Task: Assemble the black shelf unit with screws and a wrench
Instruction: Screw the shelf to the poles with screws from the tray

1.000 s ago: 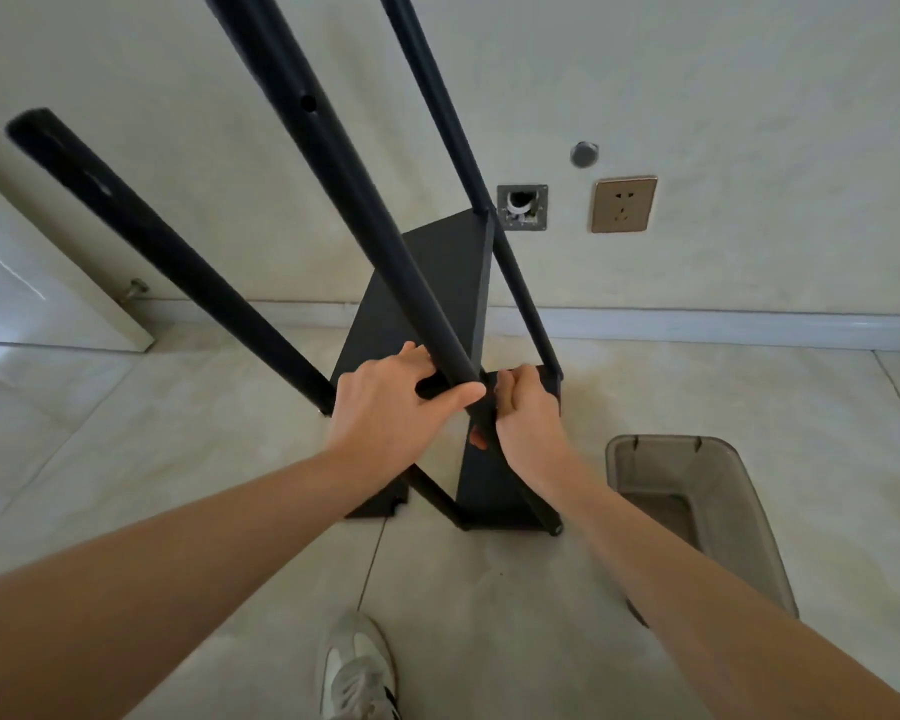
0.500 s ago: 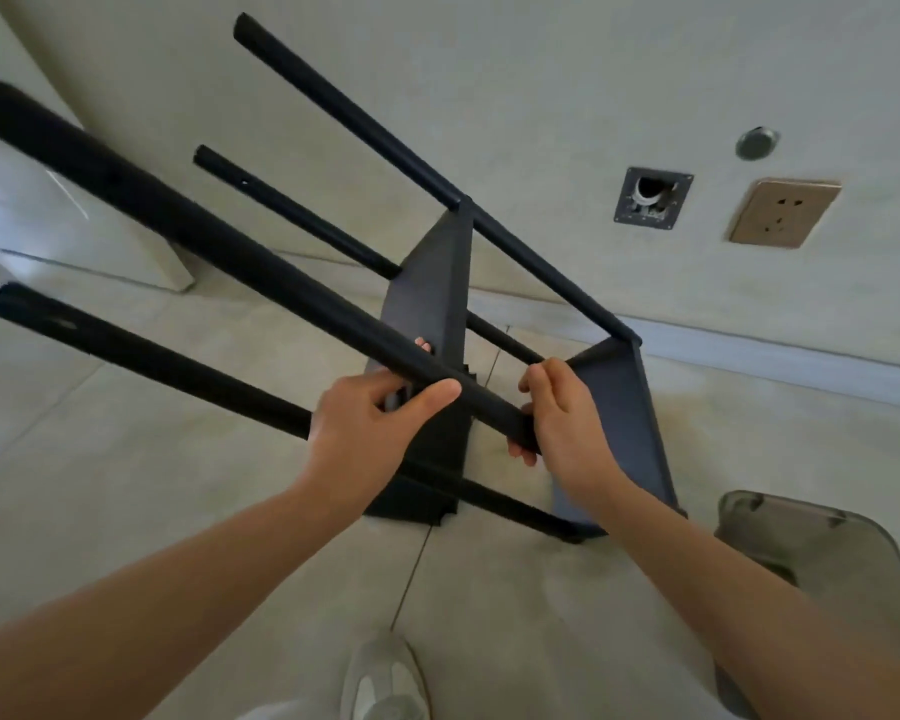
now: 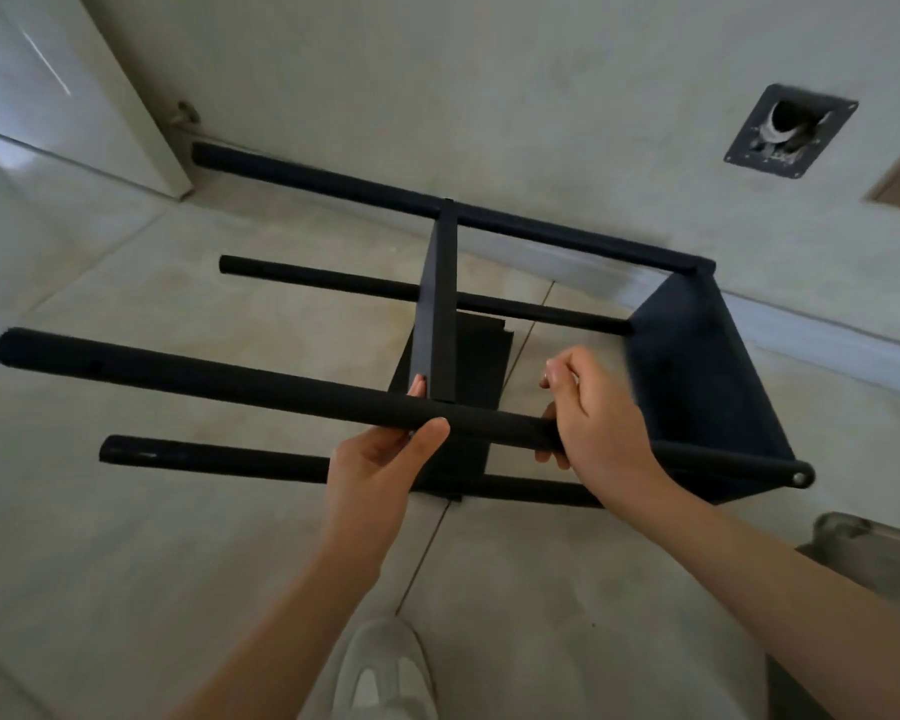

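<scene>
The black shelf unit lies tipped on its side over the tiled floor, with its poles pointing left. A middle shelf panel [image 3: 440,304] stands on edge between the poles, and an end shelf panel [image 3: 697,387] closes the right side. My left hand [image 3: 380,470] grips the nearest pole [image 3: 204,379] from below, thumb on top, just beside the middle panel. My right hand [image 3: 601,418] grips the same pole further right, fingers curled over it. A screw head [image 3: 799,478] shows at that pole's right end. No wrench is visible.
The wall runs close behind the unit, with a white baseboard [image 3: 827,340], an open metal wall box [image 3: 788,132] and a door [image 3: 63,85] at the left. A translucent grey bin [image 3: 863,548] stands at the right edge. My shoe [image 3: 385,672] is on the floor below the hands.
The shelf unit has been tipped from upright down to the left until its poles lie nearly level. Both hands stayed on the nearest pole and moved apart along it.
</scene>
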